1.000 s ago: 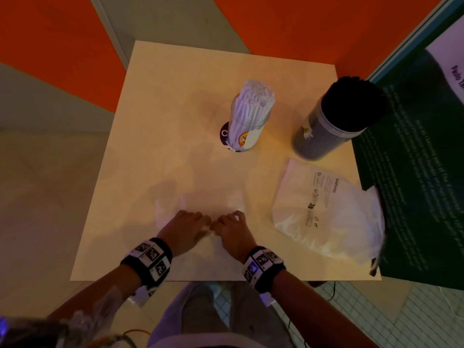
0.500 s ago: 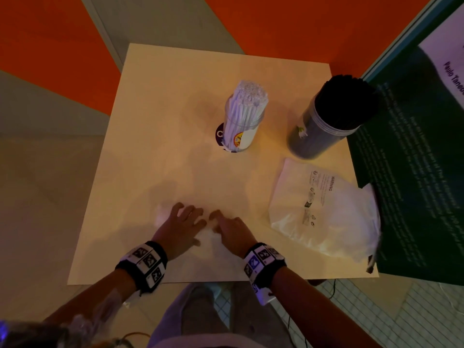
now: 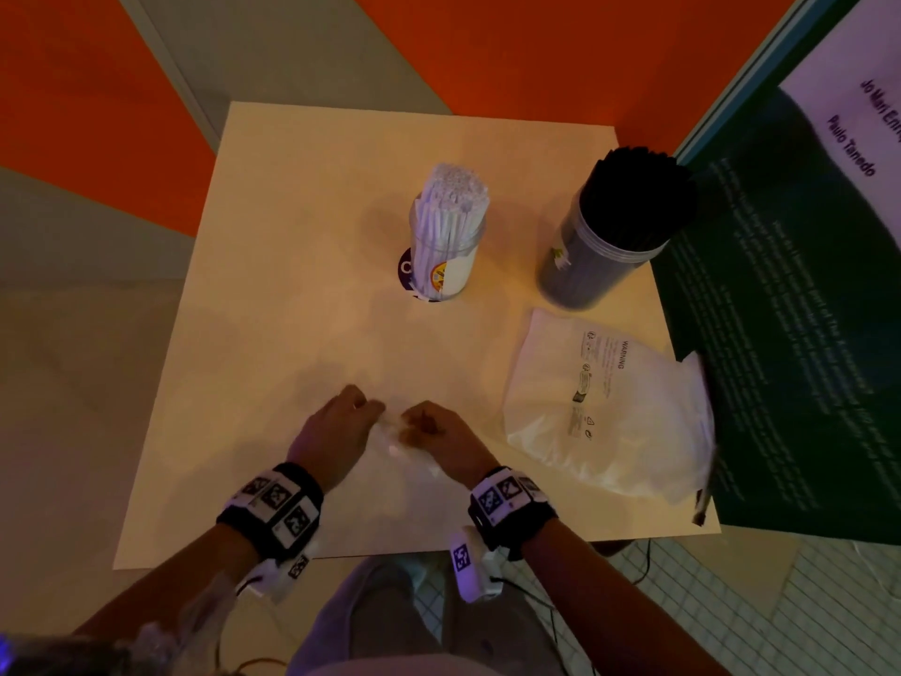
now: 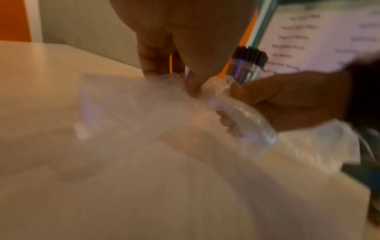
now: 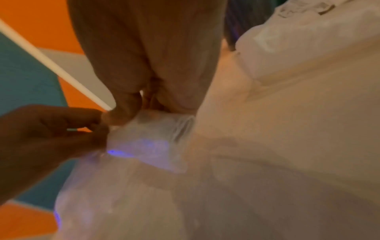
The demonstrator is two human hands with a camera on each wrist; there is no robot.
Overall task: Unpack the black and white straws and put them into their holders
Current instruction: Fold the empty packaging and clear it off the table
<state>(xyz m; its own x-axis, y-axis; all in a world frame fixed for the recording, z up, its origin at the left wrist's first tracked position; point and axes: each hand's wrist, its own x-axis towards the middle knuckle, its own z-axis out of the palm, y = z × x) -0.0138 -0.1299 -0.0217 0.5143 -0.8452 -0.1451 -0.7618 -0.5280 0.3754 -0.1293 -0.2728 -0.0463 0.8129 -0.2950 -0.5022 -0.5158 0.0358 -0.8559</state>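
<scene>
White straws stand packed in a clear holder at the table's middle. Black straws fill a second clear holder at the back right, also seen blurred as the black straw holder. Near the front edge my left hand and right hand meet, both pinching a crumpled clear plastic bag. In the wrist views the left hand and right hand grip the bunched clear bag, which looks empty.
A white plastic bag with printed warnings lies at the right, overhanging the table edge. A dark green board stands just right of the table. Orange and grey floor surrounds it.
Both hands lay flat on the clear bag before. Now their fingers have curled and gathered the bag into a bunch between them.
</scene>
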